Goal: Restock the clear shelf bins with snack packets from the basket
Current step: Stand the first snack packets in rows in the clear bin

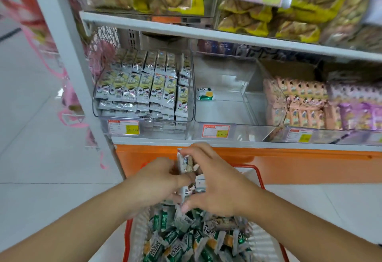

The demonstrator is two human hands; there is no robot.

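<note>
The basket (259,176) has a red rim, and its packets (186,239) are green and white with some orange. The left bin (144,88) holds silver packets with a yellow patch and a cartoon face. The middle bin (223,96) is clear, with one green-white packet (205,93). Right packets (299,104) are pink, then purple. The shelf base (289,162) is orange.

The left bin's price tag (123,127) reads 15.80 (other tags too blurred).
</note>
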